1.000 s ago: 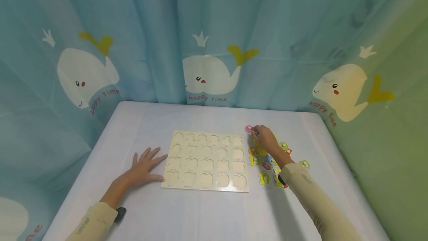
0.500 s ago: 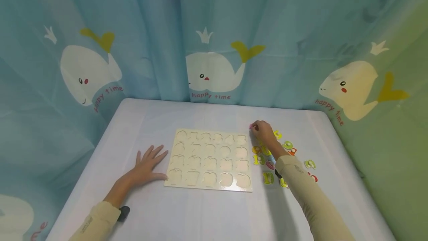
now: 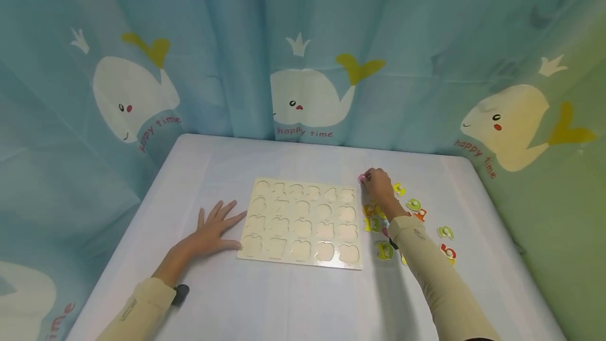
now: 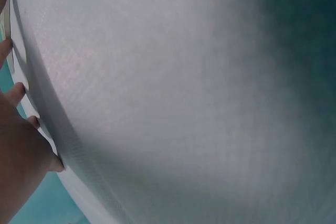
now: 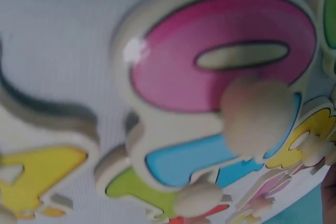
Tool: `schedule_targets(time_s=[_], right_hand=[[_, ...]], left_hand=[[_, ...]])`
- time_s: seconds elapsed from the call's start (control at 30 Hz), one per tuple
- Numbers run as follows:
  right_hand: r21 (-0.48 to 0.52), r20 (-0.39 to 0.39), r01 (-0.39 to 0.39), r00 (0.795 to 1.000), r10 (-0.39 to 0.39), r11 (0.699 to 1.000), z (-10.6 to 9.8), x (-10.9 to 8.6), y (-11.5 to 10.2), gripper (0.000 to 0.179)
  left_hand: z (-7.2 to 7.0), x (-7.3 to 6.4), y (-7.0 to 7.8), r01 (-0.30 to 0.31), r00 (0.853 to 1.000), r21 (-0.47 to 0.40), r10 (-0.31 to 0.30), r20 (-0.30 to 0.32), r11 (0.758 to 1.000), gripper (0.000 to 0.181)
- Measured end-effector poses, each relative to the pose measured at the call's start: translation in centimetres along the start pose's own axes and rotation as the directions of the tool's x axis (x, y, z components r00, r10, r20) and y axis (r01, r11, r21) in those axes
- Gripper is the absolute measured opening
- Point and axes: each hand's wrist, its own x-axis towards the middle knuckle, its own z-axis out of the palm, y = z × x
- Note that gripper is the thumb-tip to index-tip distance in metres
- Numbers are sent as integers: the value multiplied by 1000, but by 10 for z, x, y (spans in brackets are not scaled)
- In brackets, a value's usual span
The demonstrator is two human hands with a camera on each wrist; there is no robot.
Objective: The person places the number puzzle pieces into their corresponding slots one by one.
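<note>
A pale wooden puzzle board [image 3: 290, 261] with rows of number-shaped recesses lies on the table. My left hand [image 3: 210, 233] is spread flat beside it, thumb and index fingertip at its left edge. Beyond the board's far right corner, my right hand [image 3: 380, 187] pinches a small pink puzzle piece [image 3: 362, 178], mostly covered by the fingers. Below the right wrist lie loose number pieces, among them a yellow-and-green 13 [image 3: 371, 224]. Large in the right wrist view is a pink-and-blue piece [image 5: 173, 72] with a round knob; only a sliver of the hand shows there.
More number pieces lie right of my right forearm, including a green one [image 3: 445, 232] and a red one [image 3: 447, 251]. The forearm hides part of the pile. A blue whale-print curtain [image 3: 227, 67] hangs behind the white table [image 3: 284, 309].
My right hand has shifted slightly away from me, its fingers closing over the pink piece. The left hand stays by the board. The whole head view has shifted a little.
</note>
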Motion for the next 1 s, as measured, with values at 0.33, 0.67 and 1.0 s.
schedule_targets(time_s=[0.33, 0.67, 1.0], right_hand=[[56, -44, 98, 994, -96, 994, -6, 3, -17, 22], [24, -63, 294, 954, -292, 955, 9, -3, -44, 17], [45, -37, 365, 931, -364, 930, 28, -13, -52, 11]], left_hand=[[-11, 10, -1, -27, 1000, 8, 27, -14, 1000, 80], [-3, -1, -2, -45, 998, -14, 44, -45, 999, 79], [7, -8, 0, -38, 999, -57, 36, -39, 998, 79]])
